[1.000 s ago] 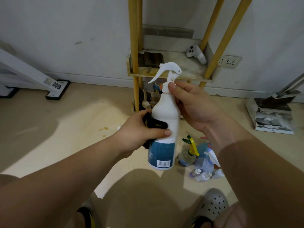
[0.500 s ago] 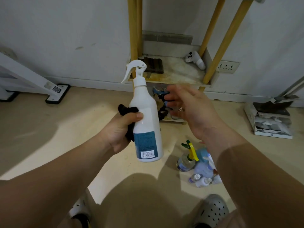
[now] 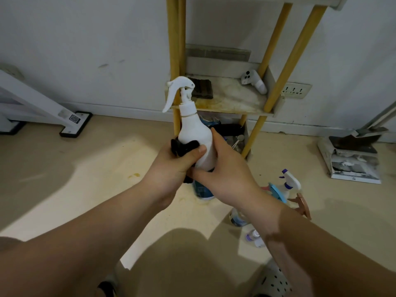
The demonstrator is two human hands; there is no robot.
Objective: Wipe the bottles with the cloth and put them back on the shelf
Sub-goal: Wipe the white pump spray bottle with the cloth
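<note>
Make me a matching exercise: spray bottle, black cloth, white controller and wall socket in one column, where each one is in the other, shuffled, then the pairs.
1 white spray bottle
2 black cloth
3 white controller
4 wall socket

A lying on the shelf board
B on the wall, right of the shelf
C gripped round its body by the right hand
D bunched against the bottle by the left hand

Pairs: 1-C, 2-D, 3-A, 4-B
</note>
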